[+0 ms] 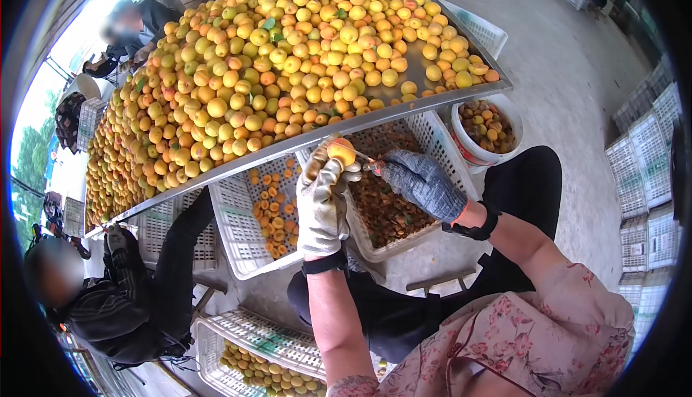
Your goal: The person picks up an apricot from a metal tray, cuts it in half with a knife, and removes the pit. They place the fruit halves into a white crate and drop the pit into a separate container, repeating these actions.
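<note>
My left hand point(322, 199), in a pale worn glove, holds up a yellow-orange apricot point(341, 151) just in front of the metal table's edge. To its right, my right hand point(420, 181), in a grey knitted glove, is closed round a small tool whose thin tip point(366, 158) points at the fruit. Whether the tip touches the apricot is hard to tell. Below my hands stands a white crate point(375, 253) with brown pits and scraps. Left of it, another white crate point(249, 262) contains halved apricots point(274, 217).
A metal table point(288, 143) bears a large heap of apricots point(288, 58). A white bucket point(461, 141) of darker fruit stands at the right. Two people point(115, 318) point(148, 22) sit at the left. A crate point(267, 332) of apricots is below; stacked crates point(649, 166) stand far right.
</note>
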